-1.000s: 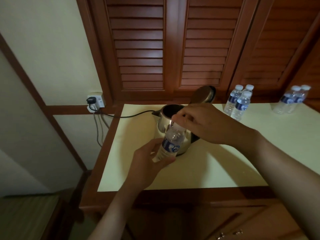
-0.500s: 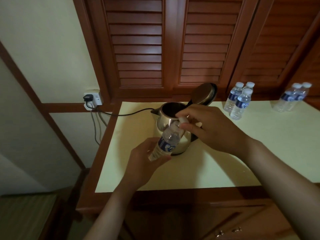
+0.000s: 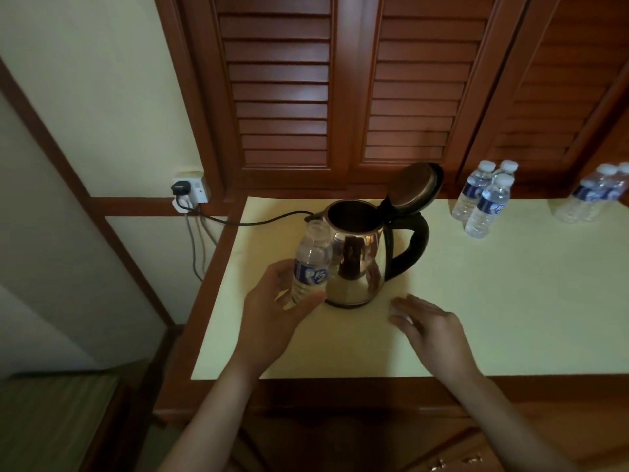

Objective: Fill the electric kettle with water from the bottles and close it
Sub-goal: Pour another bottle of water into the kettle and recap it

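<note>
1. A person's left hand [image 3: 272, 318], at lower centre of the frame, is gripping a small clear plastic water bottle with a blue label [image 3: 310, 267]; its grip is wrapping the bottle's lower half, with the thumb lying across the front.
2. The held bottle is standing nearly upright with its neck uncapped, just left of the polished stainless-steel electric kettle [image 3: 357, 260] and appearing to touch its side.
3. The kettle is sitting at the centre of the frame on the pale yellow bench [image 3: 510, 301], its round lid [image 3: 420, 185] tipped up and back, its mouth open and its black handle [image 3: 413, 247] pointing right.
4. The right hand [image 3: 432, 328] is hovering low over the bench, right of and below the kettle, fingers spread loosely; a small pale shape shows under the fingertips, but whether the grip has hold of anything cannot be told.
5. A black power cord [image 3: 258, 219] is running from the kettle to a white wall socket [image 3: 190, 192] at the left.
6. Three capped water bottles [image 3: 483, 202] are standing at upper right, with more capped bottles [image 3: 592, 195] at the far right edge.
</note>
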Motion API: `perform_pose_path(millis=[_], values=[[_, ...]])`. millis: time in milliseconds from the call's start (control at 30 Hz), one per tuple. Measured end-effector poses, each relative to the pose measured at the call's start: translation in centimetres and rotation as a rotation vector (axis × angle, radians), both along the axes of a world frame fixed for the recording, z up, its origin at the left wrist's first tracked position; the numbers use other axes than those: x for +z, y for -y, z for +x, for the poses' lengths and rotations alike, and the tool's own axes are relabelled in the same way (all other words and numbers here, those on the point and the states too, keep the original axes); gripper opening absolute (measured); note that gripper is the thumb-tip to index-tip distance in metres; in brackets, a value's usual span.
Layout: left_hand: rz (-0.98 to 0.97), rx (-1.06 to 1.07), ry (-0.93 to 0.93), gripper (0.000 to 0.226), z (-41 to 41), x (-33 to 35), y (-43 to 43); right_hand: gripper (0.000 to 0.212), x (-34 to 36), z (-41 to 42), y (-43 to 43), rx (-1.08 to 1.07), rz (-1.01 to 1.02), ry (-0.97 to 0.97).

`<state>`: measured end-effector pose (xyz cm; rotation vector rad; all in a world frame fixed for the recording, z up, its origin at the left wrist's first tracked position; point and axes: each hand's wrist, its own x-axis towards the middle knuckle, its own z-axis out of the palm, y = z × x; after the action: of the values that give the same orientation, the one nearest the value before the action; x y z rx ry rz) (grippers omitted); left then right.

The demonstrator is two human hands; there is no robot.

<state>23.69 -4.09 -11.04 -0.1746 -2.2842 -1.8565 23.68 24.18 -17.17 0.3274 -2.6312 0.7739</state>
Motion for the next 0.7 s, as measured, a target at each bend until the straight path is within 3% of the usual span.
perform_pose_path(millis=[233, 500, 700], values=[[-0.046, 0.065, -0.102, 0.054, -0.7, 1.5, 0.5, 0.026, -1.4, -0.3, -0.3, -0.026, -0.020, 0.033], [-0.400, 0.166, -0.355, 0.055, -3.8, 6.5, 1.6, 0.024, -1.4, -0.3, -0.4, -0.045, -0.041, 0.044], [-0.589, 0.190, -0.335, 0.058, -6.7, 8.5, 2.9, 0.022, -1.5, -0.3, -0.4, -0.032, -0.076, 0.003]])
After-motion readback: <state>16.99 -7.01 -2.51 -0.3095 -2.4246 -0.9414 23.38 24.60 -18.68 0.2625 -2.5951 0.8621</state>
